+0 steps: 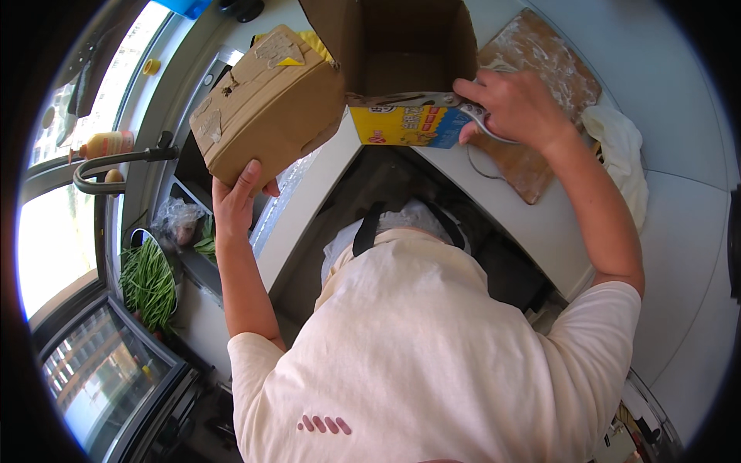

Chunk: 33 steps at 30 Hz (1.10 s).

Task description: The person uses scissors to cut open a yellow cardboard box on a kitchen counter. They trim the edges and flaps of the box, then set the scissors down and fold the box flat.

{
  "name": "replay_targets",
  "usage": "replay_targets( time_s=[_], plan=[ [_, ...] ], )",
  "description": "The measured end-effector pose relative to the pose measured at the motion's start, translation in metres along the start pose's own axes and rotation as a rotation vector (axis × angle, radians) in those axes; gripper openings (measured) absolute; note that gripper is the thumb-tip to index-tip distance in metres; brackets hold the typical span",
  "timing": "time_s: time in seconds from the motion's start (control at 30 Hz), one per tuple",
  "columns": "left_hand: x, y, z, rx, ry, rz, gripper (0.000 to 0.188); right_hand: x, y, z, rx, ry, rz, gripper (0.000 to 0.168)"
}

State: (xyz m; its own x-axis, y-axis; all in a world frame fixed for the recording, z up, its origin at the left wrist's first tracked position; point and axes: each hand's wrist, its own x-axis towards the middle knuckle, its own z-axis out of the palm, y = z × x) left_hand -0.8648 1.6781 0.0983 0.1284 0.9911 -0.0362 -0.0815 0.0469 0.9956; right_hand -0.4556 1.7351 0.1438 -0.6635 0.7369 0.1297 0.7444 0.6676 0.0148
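Note:
A brown cardboard box point(411, 66) stands before me with its open side toward me. Its lower front panel is printed yellow and blue point(399, 126) and bears writing. Folded out to the left is a large cardboard section point(272, 107) with torn paper patches on it. My left hand point(238, 194) grips the near end of that section, thumb on the front face. In my right hand point(518, 107) is a pair of metal scissors point(478, 118), fingers in the handles. The blades lie along the upper edge of the printed panel; whether they are closed I cannot tell.
Right of the box lies a wooden cutting board point(547, 69) dusted with white powder, a white cloth point(618, 153) beside it. At left are a faucet point(124, 168), a pump bottle point(107, 144), a plastic bag point(179, 217) and a bowl of green vegetables point(147, 283) by the window.

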Motion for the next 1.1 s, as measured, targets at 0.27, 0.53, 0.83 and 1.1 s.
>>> replay_targets(
  time_s=[0.27,0.53,0.83,1.1],
  plan=[
    [0.001,0.019,0.014,0.032,0.055,0.042,0.028,0.005,0.006,-0.005,0.008,-0.078,0.054,0.060],
    [0.022,0.070,0.067,0.017,-0.031,0.160,0.024,-0.001,0.008,-0.039,-0.247,-0.026,0.254,0.069],
    [0.046,0.111,0.133,-0.060,-0.265,0.206,0.028,-0.005,-0.007,-0.066,-0.312,0.085,0.332,0.059],
    [0.053,0.123,0.232,0.561,-0.428,0.516,0.038,-0.037,-0.009,-0.071,-0.004,0.070,0.572,0.034]
  ],
)
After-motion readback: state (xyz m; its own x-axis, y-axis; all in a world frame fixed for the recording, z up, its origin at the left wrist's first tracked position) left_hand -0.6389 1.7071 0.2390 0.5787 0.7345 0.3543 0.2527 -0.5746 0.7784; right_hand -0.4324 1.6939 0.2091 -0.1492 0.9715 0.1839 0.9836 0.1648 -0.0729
